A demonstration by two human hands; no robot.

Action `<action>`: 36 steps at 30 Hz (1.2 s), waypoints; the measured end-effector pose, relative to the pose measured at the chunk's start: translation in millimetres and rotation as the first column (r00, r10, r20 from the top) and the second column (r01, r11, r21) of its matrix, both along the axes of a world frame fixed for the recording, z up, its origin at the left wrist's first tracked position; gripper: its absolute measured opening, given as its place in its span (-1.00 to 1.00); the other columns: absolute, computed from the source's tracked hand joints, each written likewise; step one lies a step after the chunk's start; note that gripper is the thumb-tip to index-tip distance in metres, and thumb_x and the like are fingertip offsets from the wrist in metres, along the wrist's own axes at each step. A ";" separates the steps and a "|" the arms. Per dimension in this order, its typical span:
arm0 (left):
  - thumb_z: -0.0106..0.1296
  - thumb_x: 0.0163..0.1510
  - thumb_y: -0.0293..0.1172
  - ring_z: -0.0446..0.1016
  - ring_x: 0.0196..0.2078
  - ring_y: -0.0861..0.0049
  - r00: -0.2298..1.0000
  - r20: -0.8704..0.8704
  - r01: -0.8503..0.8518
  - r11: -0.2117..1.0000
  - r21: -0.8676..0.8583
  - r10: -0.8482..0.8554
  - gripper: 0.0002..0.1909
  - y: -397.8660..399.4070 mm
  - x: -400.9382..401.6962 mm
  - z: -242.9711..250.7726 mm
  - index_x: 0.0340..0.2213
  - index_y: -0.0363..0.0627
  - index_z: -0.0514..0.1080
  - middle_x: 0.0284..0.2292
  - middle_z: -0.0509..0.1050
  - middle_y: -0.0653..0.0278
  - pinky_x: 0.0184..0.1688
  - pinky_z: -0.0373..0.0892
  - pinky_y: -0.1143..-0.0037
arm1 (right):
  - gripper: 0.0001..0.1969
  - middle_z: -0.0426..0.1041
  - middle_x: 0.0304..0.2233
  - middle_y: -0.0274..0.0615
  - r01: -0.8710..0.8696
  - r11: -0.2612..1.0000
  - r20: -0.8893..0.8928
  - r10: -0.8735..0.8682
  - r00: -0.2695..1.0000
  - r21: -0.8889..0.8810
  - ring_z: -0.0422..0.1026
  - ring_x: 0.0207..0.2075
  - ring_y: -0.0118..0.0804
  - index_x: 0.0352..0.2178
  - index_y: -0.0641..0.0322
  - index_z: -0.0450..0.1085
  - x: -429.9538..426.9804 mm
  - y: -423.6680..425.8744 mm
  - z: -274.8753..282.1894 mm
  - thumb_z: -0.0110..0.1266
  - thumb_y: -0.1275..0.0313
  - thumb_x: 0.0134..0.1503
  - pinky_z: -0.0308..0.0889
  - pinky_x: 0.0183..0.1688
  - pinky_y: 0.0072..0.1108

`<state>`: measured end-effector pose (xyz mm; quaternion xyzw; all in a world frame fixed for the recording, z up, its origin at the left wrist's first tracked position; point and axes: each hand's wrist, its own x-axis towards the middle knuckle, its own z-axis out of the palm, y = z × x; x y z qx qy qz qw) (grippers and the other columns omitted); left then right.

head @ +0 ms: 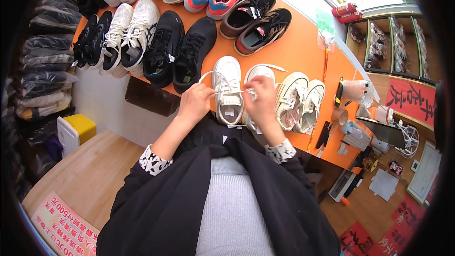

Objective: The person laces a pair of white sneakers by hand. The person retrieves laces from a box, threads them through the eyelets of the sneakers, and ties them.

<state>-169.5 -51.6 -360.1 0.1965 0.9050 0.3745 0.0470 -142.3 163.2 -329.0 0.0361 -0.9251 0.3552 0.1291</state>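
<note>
A white sneaker [227,67] stands on the orange table [302,48] in front of me, toe pointing away and heel at the near edge. My left hand [196,100] pinches its white shoelace [210,73] at the left of the eyelets; part of the lace arches over the tongue. On the other side, my right hand [261,99] has thumb and finger together on lace at the right of the tongue. Behind that hand, a second white sneaker [258,71] is partly hidden, with a loose lace [273,66] trailing right.
Tagged cream sneakers [293,83] stand at right. Black sneakers [193,42] and other pairs fill the left and far side. A utility knife [338,92], a tape roll [340,116] and a monitor [382,133] lie farther right. Bagged items [46,78] are stacked at left.
</note>
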 end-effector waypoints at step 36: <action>0.12 -0.16 -0.60 0.44 -0.23 0.27 0.993 0.072 -0.094 0.992 0.078 0.089 -0.64 35.1 13.5 4.4 -0.25 -0.04 0.36 -0.28 0.33 0.20 -0.23 0.37 0.39 | -0.93 0.42 -0.45 -0.20 -0.333 0.611 0.365 0.738 0.567 -0.719 0.41 -0.40 -0.35 -0.47 0.34 0.43 4.6 14.4 130.2 0.18 0.57 -0.03 0.30 -0.28 -0.54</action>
